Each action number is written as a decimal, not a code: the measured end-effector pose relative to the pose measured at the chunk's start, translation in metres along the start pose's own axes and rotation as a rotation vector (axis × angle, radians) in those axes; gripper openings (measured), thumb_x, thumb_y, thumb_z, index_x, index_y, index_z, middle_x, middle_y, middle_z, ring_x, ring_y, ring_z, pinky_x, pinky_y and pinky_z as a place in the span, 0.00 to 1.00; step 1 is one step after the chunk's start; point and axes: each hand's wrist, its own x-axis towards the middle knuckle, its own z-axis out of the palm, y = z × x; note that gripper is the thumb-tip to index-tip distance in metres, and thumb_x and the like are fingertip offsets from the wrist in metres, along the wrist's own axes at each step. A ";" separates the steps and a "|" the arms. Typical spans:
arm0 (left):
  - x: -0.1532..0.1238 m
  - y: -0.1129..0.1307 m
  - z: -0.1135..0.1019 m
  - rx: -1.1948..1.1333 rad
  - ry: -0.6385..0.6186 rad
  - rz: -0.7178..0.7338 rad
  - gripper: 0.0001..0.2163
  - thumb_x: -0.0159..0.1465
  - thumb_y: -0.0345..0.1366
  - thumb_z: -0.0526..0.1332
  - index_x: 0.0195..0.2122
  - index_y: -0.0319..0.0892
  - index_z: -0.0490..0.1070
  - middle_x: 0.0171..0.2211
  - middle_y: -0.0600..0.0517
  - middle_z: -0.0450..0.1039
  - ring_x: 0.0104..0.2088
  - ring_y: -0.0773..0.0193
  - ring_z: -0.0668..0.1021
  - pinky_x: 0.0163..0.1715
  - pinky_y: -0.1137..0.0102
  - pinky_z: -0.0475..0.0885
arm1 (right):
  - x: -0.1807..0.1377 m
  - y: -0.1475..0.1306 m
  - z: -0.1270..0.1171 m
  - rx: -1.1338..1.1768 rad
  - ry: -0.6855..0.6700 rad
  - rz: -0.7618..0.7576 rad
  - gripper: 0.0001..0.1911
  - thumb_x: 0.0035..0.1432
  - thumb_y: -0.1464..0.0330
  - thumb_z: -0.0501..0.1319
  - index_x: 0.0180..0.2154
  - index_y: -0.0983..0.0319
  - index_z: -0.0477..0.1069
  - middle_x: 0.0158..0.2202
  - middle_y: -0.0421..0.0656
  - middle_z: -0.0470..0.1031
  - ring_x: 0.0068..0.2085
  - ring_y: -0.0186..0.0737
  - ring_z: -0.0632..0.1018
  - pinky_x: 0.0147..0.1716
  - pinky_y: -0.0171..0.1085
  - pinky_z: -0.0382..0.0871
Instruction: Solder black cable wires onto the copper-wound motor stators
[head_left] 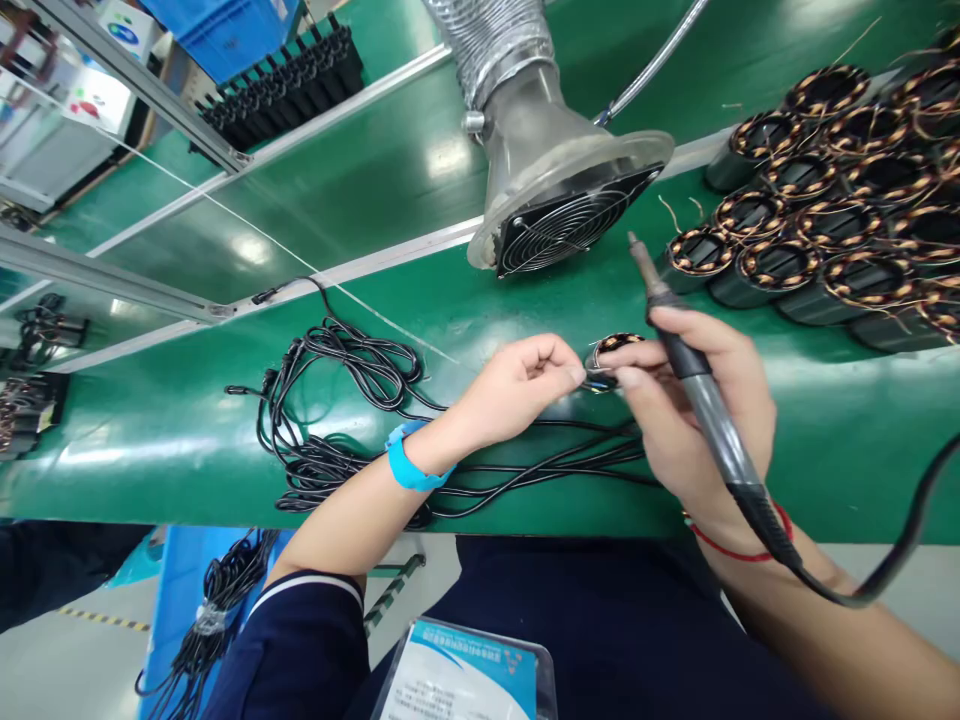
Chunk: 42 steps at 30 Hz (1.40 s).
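Observation:
A small motor stator with copper windings sits on the green bench between my two hands. My left hand, with a blue wrist strap, is closed in a pinch at the stator's left edge, on a wire I cannot make out clearly. My right hand grips a soldering iron like a pen, tip pointing up and away, while its thumb and forefinger touch the stator's right side. The iron's black cord loops off to the right.
A metal fume extractor hood with a fan grille stands just behind the hands. Several wound stators are stacked at the right. A tangle of black cables lies on the green bench to the left.

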 end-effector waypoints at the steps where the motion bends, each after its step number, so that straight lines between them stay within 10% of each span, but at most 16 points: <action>1: 0.004 -0.002 0.000 0.043 0.037 -0.008 0.07 0.60 0.31 0.61 0.26 0.39 0.66 0.21 0.60 0.62 0.22 0.75 0.62 0.25 0.75 0.58 | 0.000 0.002 -0.003 -0.036 0.018 0.002 0.23 0.61 0.69 0.63 0.57 0.53 0.68 0.39 0.39 0.81 0.39 0.38 0.82 0.42 0.42 0.79; 14: 0.029 -0.015 -0.001 0.102 0.136 -0.024 0.10 0.60 0.25 0.60 0.23 0.38 0.65 0.19 0.60 0.60 0.21 0.76 0.60 0.23 0.74 0.55 | -0.014 0.037 -0.035 -0.275 0.290 -0.341 0.13 0.55 0.57 0.65 0.34 0.60 0.79 0.22 0.41 0.71 0.24 0.38 0.75 0.24 0.37 0.66; 42: 0.032 -0.017 -0.001 0.114 0.117 0.033 0.11 0.62 0.24 0.59 0.23 0.39 0.63 0.19 0.60 0.58 0.21 0.77 0.59 0.23 0.75 0.56 | -0.013 0.048 -0.041 -0.265 0.210 -0.403 0.13 0.58 0.58 0.64 0.40 0.58 0.80 0.24 0.40 0.75 0.19 0.30 0.70 0.17 0.34 0.57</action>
